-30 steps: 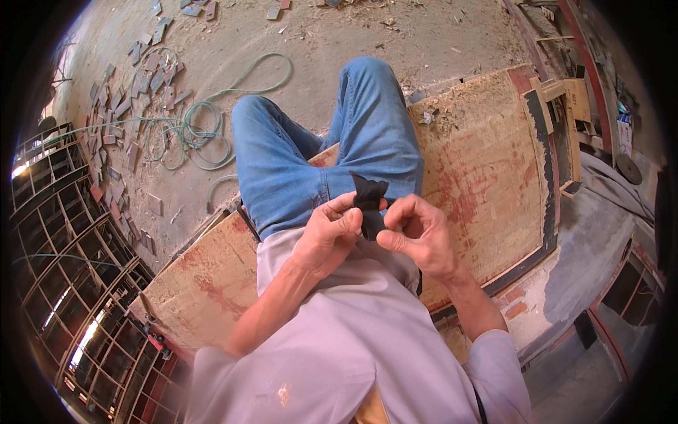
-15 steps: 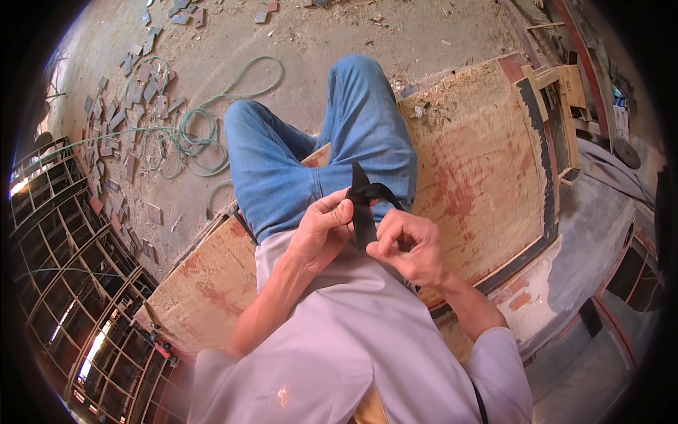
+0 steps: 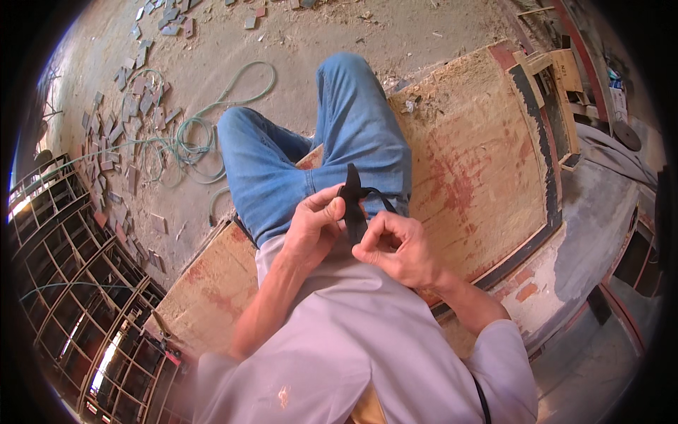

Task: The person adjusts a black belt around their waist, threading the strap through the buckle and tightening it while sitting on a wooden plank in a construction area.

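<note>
A black fabric strap [image 3: 354, 212] is stretched between my two hands above my lap, with one pointed end standing up and a thin loop curving off to the right. My left hand [image 3: 316, 225] pinches it at the middle, thumb on top. My right hand [image 3: 397, 247] is closed around its lower end, with thumb and fingertips pressed together; part of the strap is hidden behind the fingers. Beneath the strap lie my blue jeans [image 3: 353, 134] and the hem of my light grey shirt [image 3: 339, 339].
I sit on a worn wooden board [image 3: 466, 162] with red stains and a dark edge. On the floor to the left lie a coiled green hose [image 3: 192, 138] and scattered small tiles [image 3: 131, 180]. A metal grid [image 3: 78, 283] stands lower left; a wooden frame [image 3: 565, 106] is at the right.
My right hand has moved slightly left and closer to the strap's lower end. The loop at the right has become narrower and hangs lower. The view has shifted slightly.
</note>
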### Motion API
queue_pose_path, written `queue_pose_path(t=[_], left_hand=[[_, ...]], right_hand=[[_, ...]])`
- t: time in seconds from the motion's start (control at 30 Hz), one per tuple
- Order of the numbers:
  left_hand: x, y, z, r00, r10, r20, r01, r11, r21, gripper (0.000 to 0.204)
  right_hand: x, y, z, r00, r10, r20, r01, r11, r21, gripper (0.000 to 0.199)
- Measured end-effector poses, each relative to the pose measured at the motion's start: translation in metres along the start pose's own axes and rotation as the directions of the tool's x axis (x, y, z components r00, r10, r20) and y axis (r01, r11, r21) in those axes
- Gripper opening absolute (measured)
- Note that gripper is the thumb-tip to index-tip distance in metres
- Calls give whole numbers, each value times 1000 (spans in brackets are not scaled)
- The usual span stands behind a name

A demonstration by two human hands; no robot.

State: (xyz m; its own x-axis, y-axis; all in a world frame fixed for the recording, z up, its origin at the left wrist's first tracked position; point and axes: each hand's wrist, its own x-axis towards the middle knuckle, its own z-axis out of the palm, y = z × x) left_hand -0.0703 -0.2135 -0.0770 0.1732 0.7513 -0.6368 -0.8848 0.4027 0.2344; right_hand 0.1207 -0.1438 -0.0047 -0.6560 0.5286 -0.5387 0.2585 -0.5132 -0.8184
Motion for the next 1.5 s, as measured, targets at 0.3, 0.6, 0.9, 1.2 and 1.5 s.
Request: queue_pose_path(t=[0.3, 0.6, 0.9, 1.2, 1.5], left_hand=[[1, 9, 1, 999, -29, -18, 29, 1000, 9, 39], [12, 16, 1, 991, -95, -91, 98, 995, 31, 36], [16, 38, 0, 941, -334, 49, 310, 912, 270, 60], [-32, 69, 50, 964, 213, 159, -246, 486, 838, 71], [-24, 63, 68, 976, 215, 39, -94, 255, 962, 24]], right_hand=[[19, -2, 10, 936, 296, -191, -173, 858, 484, 28], [-13, -9, 17, 962, -180, -204, 80, 905, -418, 28], [47, -28, -38, 966, -255, 38, 253, 911, -327, 50], [41, -29, -41, 997, 81, 9, -78, 982, -169, 30], [39, -29, -35, 950, -275, 146, 311, 829, -465, 44]])
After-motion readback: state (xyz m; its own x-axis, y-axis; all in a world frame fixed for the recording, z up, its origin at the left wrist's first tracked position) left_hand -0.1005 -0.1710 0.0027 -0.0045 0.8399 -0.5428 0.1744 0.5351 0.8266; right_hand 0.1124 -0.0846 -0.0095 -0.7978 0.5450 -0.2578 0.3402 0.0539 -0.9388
